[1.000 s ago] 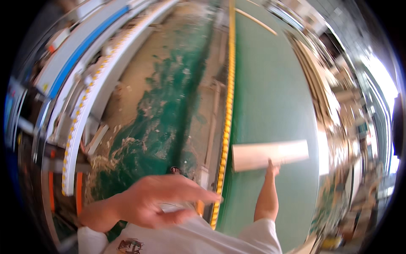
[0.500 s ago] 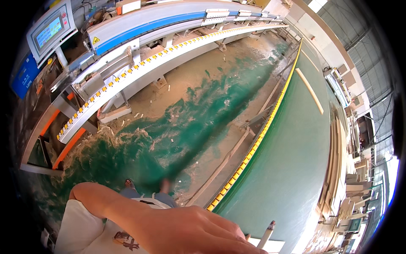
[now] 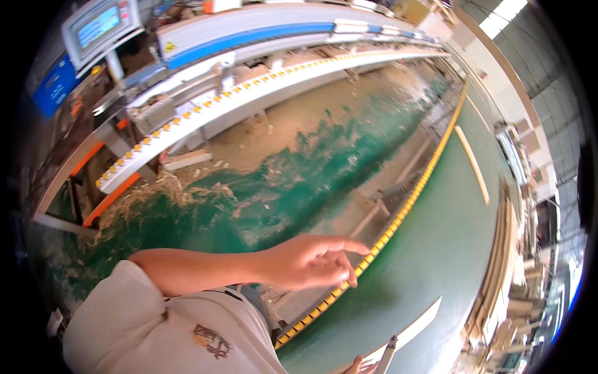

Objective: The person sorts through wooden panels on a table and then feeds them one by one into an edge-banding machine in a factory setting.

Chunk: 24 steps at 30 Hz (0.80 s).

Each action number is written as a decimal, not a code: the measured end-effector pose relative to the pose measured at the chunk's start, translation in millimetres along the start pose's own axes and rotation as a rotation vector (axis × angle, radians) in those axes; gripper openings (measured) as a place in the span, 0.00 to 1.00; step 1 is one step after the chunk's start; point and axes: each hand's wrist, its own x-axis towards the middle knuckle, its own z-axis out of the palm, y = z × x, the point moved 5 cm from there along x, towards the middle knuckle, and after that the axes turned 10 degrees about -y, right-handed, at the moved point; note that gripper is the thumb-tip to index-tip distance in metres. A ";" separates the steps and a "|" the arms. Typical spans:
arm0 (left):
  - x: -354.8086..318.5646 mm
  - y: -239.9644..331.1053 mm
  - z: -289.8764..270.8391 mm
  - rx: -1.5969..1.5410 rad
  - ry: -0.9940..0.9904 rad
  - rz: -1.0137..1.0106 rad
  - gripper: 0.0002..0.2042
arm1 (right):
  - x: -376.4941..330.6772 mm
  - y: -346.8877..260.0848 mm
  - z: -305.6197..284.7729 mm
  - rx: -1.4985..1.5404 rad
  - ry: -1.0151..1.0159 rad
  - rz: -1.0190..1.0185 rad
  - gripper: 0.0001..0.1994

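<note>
My left hand (image 3: 314,263) is stretched across my front, just over the yellow-segmented edge strip (image 3: 387,232) of a green-topped table (image 3: 430,249). Its index finger points out and the others are loosely bent, with nothing seen in them. At the lower edge only the fingertips of my right hand (image 3: 355,365) show, closed at the near end of a pale, flat strip (image 3: 416,329) with a slanted far end. The rest of that hand is out of view. A cigarette (image 3: 387,355) with a dark ash tip juts up beside it; what holds it is hidden.
A long machine with a blue band (image 3: 249,45) and a yellow-dotted rail (image 3: 205,109) runs along the left. Its control screen (image 3: 98,28) stands far left. Another pale strip (image 3: 473,165) lies on the green table. Stacked boards (image 3: 495,255) line the right side. Sawdust covers the green floor.
My left hand has lifted away from the lower edge and right hand, up to the table's yellow edge. The pale strip shows more of its length. The whole view has shifted slightly.
</note>
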 end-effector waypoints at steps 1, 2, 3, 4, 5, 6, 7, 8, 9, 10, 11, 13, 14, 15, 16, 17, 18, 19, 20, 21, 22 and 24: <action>-6.8 -38.7 -18.9 0.162 0.029 -0.154 0.27 | 5.6 -31.2 23.7 -0.057 -0.032 -0.197 0.34; -15.5 -78.3 -38.7 0.318 0.039 -0.313 0.30 | 8.8 -67.2 46.0 -0.115 -0.064 -0.402 0.27; -32.7 -117.2 -47.1 0.171 0.064 -0.416 0.32 | 9.3 -108.3 72.3 -0.050 -0.181 -0.447 0.34; -48.9 -137.5 -50.1 0.015 0.084 -0.505 0.35 | 3.5 -161.2 101.1 0.010 -0.295 -0.489 0.42; -64.6 -150.8 -59.5 -0.078 0.164 -0.488 0.35 | -6.6 -208.7 135.1 -0.003 -0.413 -0.581 0.46; -75.0 -156.3 -67.1 -0.174 0.214 -0.465 0.36 | -18.7 -253.2 162.6 -0.013 -0.510 -0.657 0.51; -94.9 -152.4 -80.5 -0.268 0.307 -0.427 0.36 | -33.2 -298.3 200.1 -0.087 -0.638 -0.810 0.53; -116.4 -139.0 -98.5 -0.453 0.462 -0.294 0.32 | -61.3 -349.7 227.7 -0.270 -0.702 -0.932 0.53; -149.0 -139.4 -132.4 -0.454 0.613 -0.257 0.29 | -93.1 -398.0 251.3 -0.457 -0.748 -1.057 0.52; -188.5 -122.7 -157.1 -0.483 0.752 -0.188 0.26 | -117.3 -434.4 278.7 -0.485 -0.794 -1.192 0.53; -239.2 -105.6 -178.6 -0.510 0.901 -0.111 0.24 | -141.4 -465.3 308.5 -0.507 -0.844 -1.337 0.53; -335.1 -77.3 -215.4 -0.554 0.966 0.102 0.19 | -190.6 -518.6 372.2 -0.374 -0.941 -1.614 0.53; -385.5 -70.0 -233.1 -0.551 1.068 0.186 0.20 | -218.5 -543.3 397.3 -0.369 -1.015 -1.645 0.48; -436.0 -60.1 -249.4 -0.549 1.164 0.269 0.20 | -243.2 -565.8 421.1 -0.349 -0.970 -1.704 0.46; -482.8 -46.5 -262.0 -0.535 1.302 0.374 0.19 | -264.6 -585.5 447.7 -0.335 -0.913 -1.754 0.43; -528.9 -33.6 -274.6 -0.521 1.433 0.476 0.19 | -284.1 -604.6 474.8 -0.321 -0.853 -1.798 0.41; -579.7 -26.0 -290.2 -0.533 1.512 0.556 0.18 | -298.0 -623.4 502.4 -0.302 -0.803 -1.780 0.36; -628.1 -19.2 -303.9 -0.550 1.593 0.625 0.18 | -311.0 -645.8 533.7 -0.298 -0.702 -1.741 0.36; -670.5 -7.1 -315.0 -0.515 1.643 0.668 0.18 | -322.4 -661.2 565.6 -0.308 -0.612 -1.691 0.35; -711.0 7.5 -326.7 -0.483 1.695 0.708 0.18 | -336.8 -673.9 596.8 -0.322 -0.526 -1.640 0.35; -743.0 21.3 -338.2 -0.395 1.709 0.757 0.17 | -352.2 -686.5 624.0 -0.250 -0.534 -1.602 0.34; -813.2 24.9 -367.5 -0.446 1.813 0.802 0.18 | -389.5 -714.5 684.0 -0.100 -0.545 -1.524 0.33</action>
